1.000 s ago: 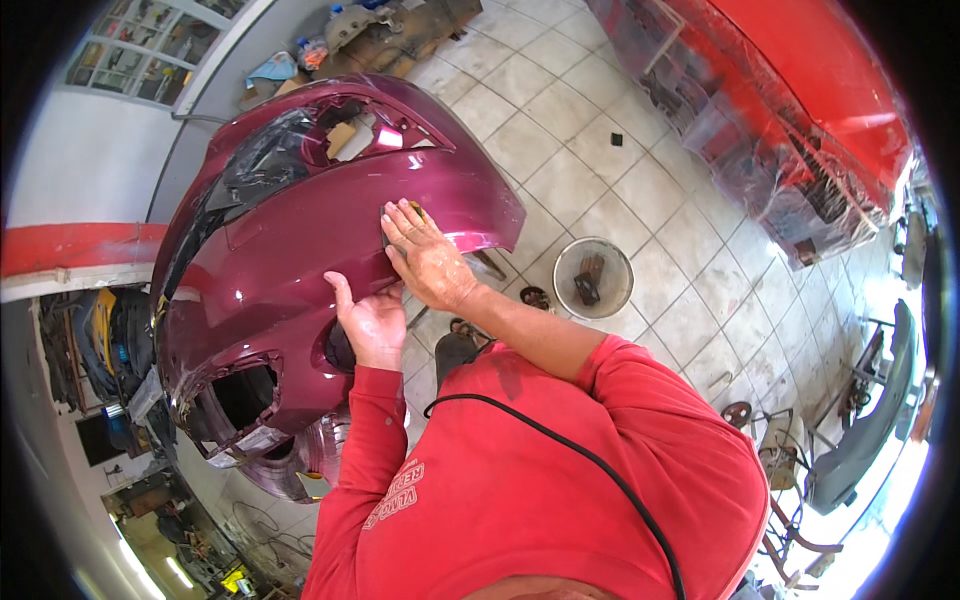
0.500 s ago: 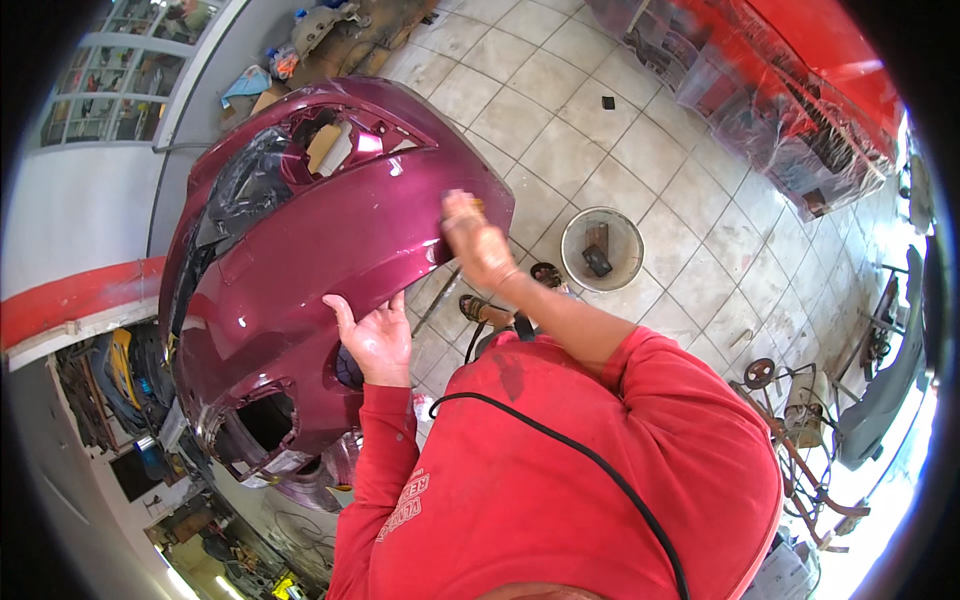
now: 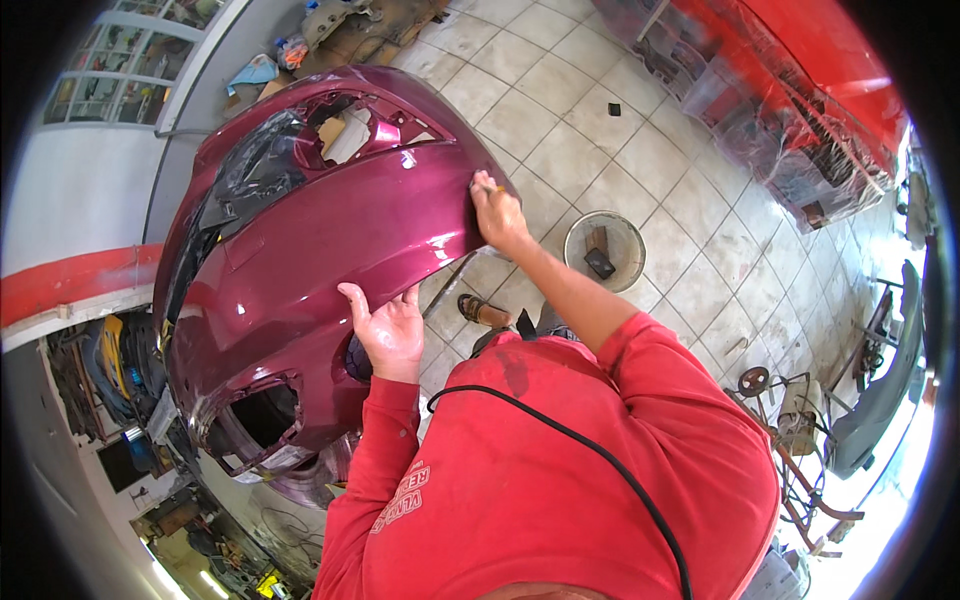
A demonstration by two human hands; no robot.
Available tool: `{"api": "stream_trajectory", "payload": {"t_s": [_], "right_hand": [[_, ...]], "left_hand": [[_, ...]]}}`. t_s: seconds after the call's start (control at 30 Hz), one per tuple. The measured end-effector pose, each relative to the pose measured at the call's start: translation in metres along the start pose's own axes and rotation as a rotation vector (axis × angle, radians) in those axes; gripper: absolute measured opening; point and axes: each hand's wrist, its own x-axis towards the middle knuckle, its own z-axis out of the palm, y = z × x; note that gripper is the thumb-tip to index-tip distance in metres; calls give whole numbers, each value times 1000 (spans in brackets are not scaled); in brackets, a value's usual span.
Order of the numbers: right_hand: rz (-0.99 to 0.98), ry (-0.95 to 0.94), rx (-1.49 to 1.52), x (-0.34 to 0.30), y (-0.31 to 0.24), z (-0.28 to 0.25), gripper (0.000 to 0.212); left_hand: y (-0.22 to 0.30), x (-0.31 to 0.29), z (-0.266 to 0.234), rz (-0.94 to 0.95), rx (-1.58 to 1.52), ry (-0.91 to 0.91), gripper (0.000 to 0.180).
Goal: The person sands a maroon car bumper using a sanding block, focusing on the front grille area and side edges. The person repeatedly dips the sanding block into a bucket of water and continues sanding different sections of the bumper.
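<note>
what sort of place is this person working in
Most likely an auto body workshop: a detached maroon car bumper, red bodywork partly under clear plastic sheeting at the upper right, and a curved grey panel at the right all point to it.

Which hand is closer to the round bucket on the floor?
Right. The right hand is on the purple bumper, left of the bucket in the picture; the left hand is farther left, at the bumper's near edge.
</note>
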Motion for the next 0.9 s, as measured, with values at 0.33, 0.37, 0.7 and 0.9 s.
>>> {"api": "stream_trajectory", "payload": {"t_s": [0.33, 0.37, 0.7, 0.9], "right_hand": [[-502, 80, -199, -23, -47, 17, 53], [-292, 76, -63, -13, -35, 13, 55], [-683, 164, -362, -29, -31, 26, 54], [-493, 209, -343, -5, -26, 19, 53]], "left_hand": [[3, -12, 11, -17, -49, -2, 68], [1, -6, 8, -10, -58, -9, 69], [-2, -10, 6, 31, -58, -9, 72], [-3, -4, 4, 41, -10, -58, 73]]}}
